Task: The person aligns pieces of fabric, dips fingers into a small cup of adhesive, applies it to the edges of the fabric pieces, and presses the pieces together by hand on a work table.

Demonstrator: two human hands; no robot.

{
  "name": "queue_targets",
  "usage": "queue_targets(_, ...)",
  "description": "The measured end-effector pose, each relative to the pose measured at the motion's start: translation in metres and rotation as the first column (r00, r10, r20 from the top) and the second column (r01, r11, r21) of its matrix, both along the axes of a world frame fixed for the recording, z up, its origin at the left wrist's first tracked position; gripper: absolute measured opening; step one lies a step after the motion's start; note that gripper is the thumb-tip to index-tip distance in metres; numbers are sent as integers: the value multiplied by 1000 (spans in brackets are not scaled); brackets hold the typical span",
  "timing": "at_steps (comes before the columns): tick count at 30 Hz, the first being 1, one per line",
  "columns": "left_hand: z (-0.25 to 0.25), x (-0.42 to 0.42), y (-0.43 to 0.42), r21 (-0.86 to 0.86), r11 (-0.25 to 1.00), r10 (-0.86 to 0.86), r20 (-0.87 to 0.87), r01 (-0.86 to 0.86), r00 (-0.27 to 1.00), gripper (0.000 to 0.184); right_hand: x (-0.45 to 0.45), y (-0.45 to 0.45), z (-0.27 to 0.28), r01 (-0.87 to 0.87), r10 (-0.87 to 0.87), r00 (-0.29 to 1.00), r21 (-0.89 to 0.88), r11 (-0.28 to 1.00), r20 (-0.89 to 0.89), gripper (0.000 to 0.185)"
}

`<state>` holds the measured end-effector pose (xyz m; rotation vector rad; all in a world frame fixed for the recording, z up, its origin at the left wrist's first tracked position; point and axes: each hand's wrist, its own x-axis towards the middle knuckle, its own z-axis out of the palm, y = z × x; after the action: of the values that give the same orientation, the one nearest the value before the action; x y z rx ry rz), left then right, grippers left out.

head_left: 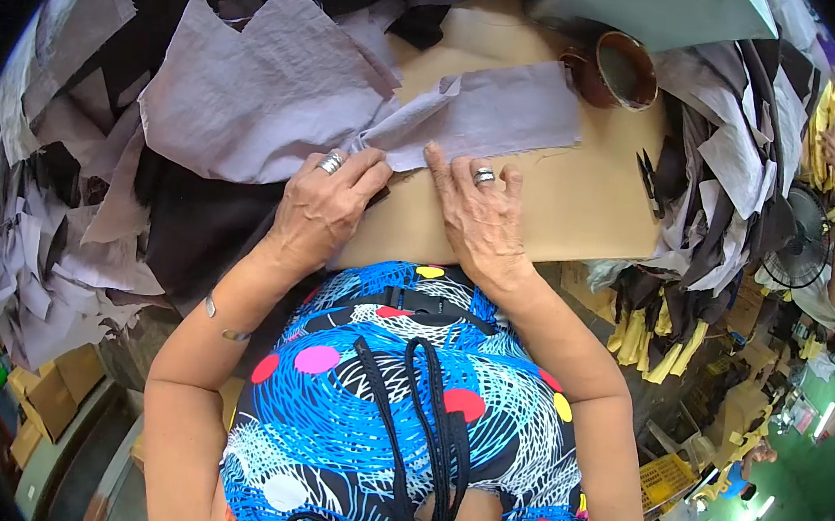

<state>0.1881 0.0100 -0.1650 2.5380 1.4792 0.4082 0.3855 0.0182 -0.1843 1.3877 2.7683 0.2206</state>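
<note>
In the head view, a pale lilac-grey cloth piece (263, 90) lies spread on the left, its edges frayed. A narrower strip of the same cloth (517, 109) runs to the right across a tan work board (562, 219), with a fold where the two meet. My left hand (328, 202), a ring on one finger, has its fingers curled closed on the cloth at that fold. Beside it, my right hand (482, 212) rests with fingers apart at the near edge of the strip, also wearing a ring.
A brown cup (624, 75) stands at the board's far right. Black thread snips (649, 182) lie by its right edge. Cloth scraps (735, 150) heap on the right and more scraps (67, 247) hang on the left. Beyond are a fan (800, 237) and other people.
</note>
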Motion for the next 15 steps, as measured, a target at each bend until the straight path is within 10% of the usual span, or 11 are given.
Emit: queue_targets(15, -3, -9, -8, 134, 980, -132, -97, 144, 986, 27, -20, -2, 0, -132, 132, 988, 3, 991, -80, 52)
